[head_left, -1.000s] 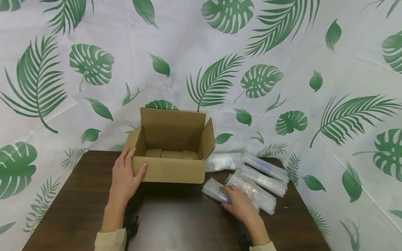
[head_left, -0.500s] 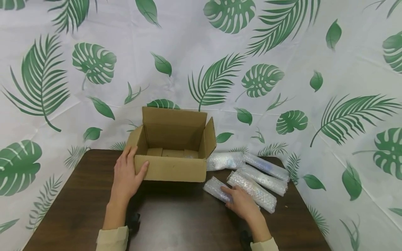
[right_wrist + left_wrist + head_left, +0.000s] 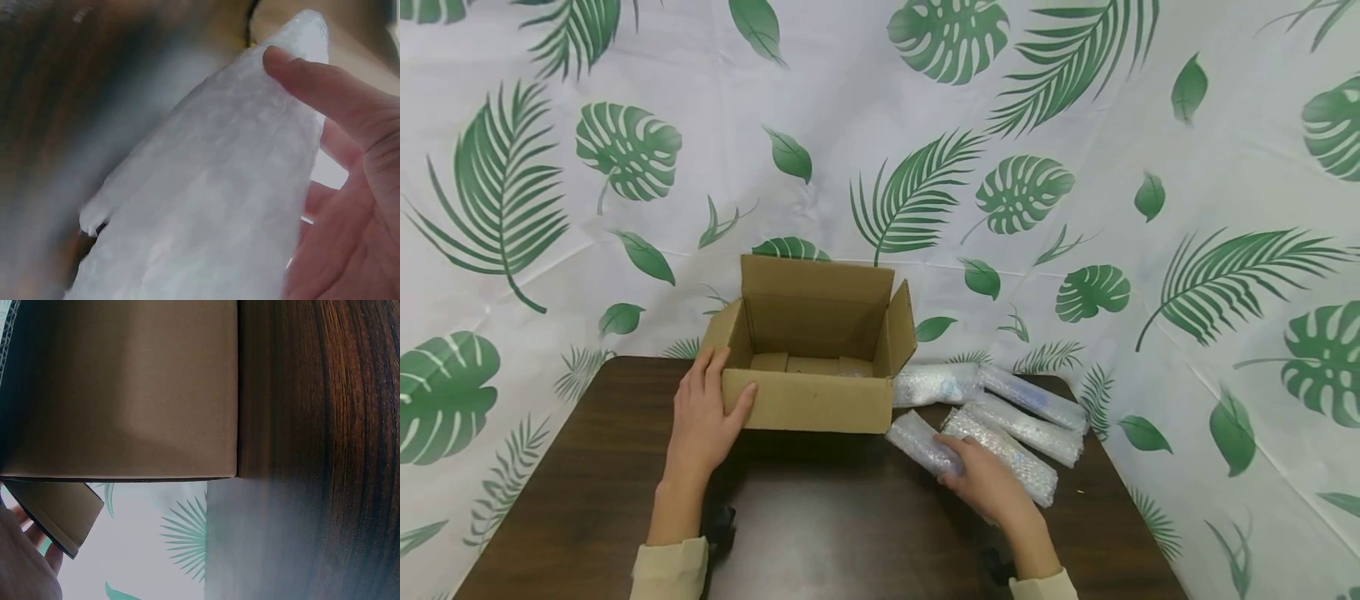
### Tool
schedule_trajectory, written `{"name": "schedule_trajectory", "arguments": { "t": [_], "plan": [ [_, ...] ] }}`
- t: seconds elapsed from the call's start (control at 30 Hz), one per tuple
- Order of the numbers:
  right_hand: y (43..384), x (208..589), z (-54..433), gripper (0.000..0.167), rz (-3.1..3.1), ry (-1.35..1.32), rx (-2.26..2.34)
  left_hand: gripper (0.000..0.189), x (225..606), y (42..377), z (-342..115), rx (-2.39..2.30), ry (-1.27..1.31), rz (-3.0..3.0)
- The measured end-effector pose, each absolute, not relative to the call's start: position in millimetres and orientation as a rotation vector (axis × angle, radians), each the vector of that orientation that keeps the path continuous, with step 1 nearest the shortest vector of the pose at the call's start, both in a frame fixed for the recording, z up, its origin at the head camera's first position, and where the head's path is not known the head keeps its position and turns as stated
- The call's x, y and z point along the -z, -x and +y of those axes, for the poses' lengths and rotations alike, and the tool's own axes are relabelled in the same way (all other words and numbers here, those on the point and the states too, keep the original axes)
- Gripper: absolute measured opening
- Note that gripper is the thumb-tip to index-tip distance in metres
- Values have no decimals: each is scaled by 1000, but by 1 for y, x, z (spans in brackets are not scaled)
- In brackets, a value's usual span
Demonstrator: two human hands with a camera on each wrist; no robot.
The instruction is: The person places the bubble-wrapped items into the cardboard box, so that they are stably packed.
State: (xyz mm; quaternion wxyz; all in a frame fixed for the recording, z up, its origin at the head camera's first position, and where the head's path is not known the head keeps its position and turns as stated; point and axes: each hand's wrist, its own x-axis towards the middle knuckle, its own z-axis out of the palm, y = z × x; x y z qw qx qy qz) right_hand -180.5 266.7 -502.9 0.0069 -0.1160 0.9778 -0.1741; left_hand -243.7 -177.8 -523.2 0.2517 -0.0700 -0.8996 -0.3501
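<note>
An open cardboard box stands near the back of the dark wooden table. My left hand grips its front left corner, thumb on the front flap and fingers over the left flap. In the left wrist view, fingers curl round a small flap beside the box's plain side. My right hand holds a bubble-wrapped package just right of the box. From the right wrist, thumb and fingers pinch one edge of this whitish package, which is tilted above the table; its contents cannot be made out.
Several more bubble-wrapped packages lie to the right: one against the box's right side, others fanned towards the table's right edge. A leaf-patterned cloth hangs behind the table.
My right hand has taken hold of the nearest package and raised it slightly, drawing it away from the others. The left hand stays on the box corner.
</note>
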Motion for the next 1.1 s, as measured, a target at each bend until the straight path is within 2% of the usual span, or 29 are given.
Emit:
{"name": "schedule_trajectory", "arguments": {
  "t": [0.13, 0.37, 0.7, 0.93, 1.1],
  "plan": [
    [181, 490, 271, 60, 3105, 270, 552, 70, 524, 242, -177, 959, 199, -2456],
    [186, 454, 279, 71, 3168, 88, 500, 70, 522, 241, -177, 966, 195, -2466],
    [204, 398, 289, 68, 3391, -3, 580, 69, 521, 243, -177, 969, 200, -2450],
    [221, 357, 287, 66, 3545, 26, 646, 70, 521, 244, -177, 958, 196, -2446],
    [240, 330, 265, 64, 3563, 175, 608, 70, 521, 243, -178, 957, 183, -2456]
  ]
}}
